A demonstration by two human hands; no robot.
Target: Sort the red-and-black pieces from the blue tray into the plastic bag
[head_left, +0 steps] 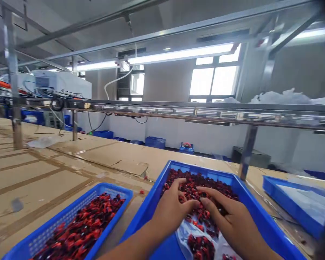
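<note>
Both hands are over a deep blue tray filled with small glossy red-and-black pieces. My left hand is among the pieces, its thumb and index finger spread apart; its other fingers are partly hidden. Just to its right, my right hand has thumb and index finger drawn close together around something small and dark that I cannot make out. The left thumb tip nearly meets the right fingertips. Under the hands lies crumpled white plastic sheeting, with more pieces on it.
A shallower blue perforated basket of red-and-black pieces stands at left on the cardboard-covered table. On the right is another blue tray with white sheeting. A metal post rises behind the deep tray, beneath a long rail.
</note>
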